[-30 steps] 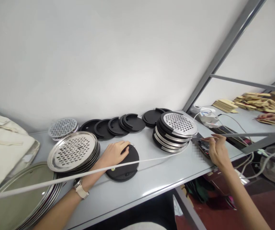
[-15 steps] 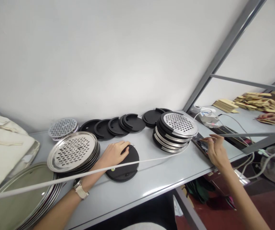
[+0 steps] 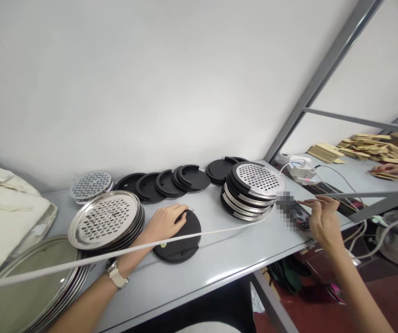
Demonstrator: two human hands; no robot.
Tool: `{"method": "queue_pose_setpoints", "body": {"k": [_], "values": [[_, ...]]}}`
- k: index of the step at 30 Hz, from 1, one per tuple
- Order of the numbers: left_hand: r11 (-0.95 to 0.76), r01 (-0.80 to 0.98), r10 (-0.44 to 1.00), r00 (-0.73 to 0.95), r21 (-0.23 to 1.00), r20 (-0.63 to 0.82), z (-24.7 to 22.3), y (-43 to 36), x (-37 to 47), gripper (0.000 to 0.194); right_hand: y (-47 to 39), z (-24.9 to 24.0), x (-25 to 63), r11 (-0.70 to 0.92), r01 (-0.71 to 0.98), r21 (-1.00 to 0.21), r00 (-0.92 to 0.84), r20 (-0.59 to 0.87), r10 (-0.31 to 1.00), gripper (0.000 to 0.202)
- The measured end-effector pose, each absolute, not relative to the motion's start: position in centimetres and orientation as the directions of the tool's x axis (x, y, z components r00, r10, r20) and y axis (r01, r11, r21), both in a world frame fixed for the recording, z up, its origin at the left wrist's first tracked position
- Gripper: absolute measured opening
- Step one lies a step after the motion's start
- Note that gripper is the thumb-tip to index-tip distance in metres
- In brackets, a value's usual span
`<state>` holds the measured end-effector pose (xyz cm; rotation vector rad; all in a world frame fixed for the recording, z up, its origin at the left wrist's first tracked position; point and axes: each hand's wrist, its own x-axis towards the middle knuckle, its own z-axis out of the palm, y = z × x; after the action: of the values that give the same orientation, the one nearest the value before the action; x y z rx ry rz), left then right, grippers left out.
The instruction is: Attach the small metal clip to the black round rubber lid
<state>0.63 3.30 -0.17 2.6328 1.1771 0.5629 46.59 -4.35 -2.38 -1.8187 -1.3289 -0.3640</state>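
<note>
My left hand (image 3: 167, 225), with a watch on its wrist, is closed on the upper left edge of a black round disc (image 3: 182, 245) lying on the table. A small yellow-green spot shows on the disc. Over at the right end of the table, my right hand (image 3: 325, 225) is beside a dark phone (image 3: 302, 218). Its fingers are bent and partly apart, with nothing visible between them. Pixelation covers part of the phone, and I cannot tell whether the fingers touch it. Left of the disc stands a stack topped by a round metal grater plate (image 3: 107, 221).
Another stack of grater plates with black rims (image 3: 254, 185) stands near the right end. Black rings (image 3: 167, 182) line the wall. Large round trays (image 3: 21, 282) and a cream bag (image 3: 4, 208) are left. A white cable (image 3: 133, 249) crosses in front. A co-worker's hand (image 3: 393, 170) handles wooden pieces.
My right hand has moved slightly right, and its fingers have shifted away from the middle of the phone. My left hand and the black disc have stayed put.
</note>
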Motion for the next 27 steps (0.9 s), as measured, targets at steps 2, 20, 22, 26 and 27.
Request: {"method": "queue_pose_setpoints", "body": {"k": [2,20,22,26,27], "values": [[-0.663,0.665,0.748,0.608,0.344,0.267,-0.1,3.3,0.6,0.026,-4.7,-2.1,46.7,-0.105,0.891,-0.442,0.397,0.644,0.654,0.026],[-0.650,0.666,0.758,0.601,0.367,0.253,0.1,3.2,0.7,0.026,-2.4,-2.5,45.9,-0.017,0.853,-0.522,0.328,0.509,0.796,0.026],[-0.647,0.668,0.760,0.599,0.368,0.250,0.1,3.2,0.7,0.026,-1.8,-2.3,45.6,-0.002,0.848,-0.530,0.308,0.489,0.816,0.026],[-0.647,0.667,0.761,0.599,0.369,0.250,0.1,3.2,0.7,0.026,-1.1,-2.2,45.2,-0.001,0.856,-0.517,0.286,0.473,0.834,0.027],[-0.648,0.666,0.760,0.600,0.369,0.251,0.1,3.2,0.7,0.026,-1.0,-2.3,45.2,0.001,0.860,-0.510,0.280,0.473,0.835,0.027]]}}
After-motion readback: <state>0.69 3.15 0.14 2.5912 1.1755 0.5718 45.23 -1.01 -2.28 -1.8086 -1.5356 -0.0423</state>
